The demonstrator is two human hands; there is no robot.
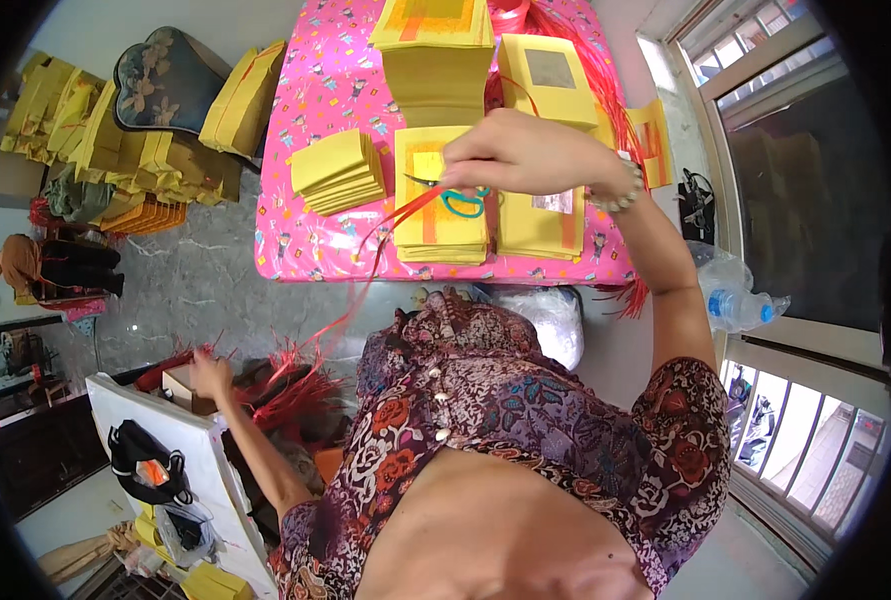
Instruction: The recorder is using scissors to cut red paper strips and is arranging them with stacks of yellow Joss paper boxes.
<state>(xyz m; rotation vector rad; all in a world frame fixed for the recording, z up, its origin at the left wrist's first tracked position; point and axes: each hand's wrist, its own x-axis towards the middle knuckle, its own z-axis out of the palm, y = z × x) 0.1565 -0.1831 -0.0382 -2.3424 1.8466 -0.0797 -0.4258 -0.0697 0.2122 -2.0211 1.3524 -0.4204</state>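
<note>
My right hand (510,155) is closed on a red plastic ribbon (390,222), which trails down to the left toward the floor. Just below that hand, a pair of scissors (462,203) with teal handles lies over a stack of yellow paper (440,240) on the pink tablecloth; the hand covers part of them. My left hand (210,378) reaches out to the left, blurred, beside a small cardboard box (183,388) and a heap of red ribbon strands (290,390). Whether it holds anything is hidden by the blur.
A pink patterned table (315,100) bears a tall yellow paper stack (433,85), a fanned yellow bundle (338,172) and more stacks on the right. Yellow bundles (95,150) line the left wall. A person (55,265) sits far left. Plastic bottles (735,300) stand by the window.
</note>
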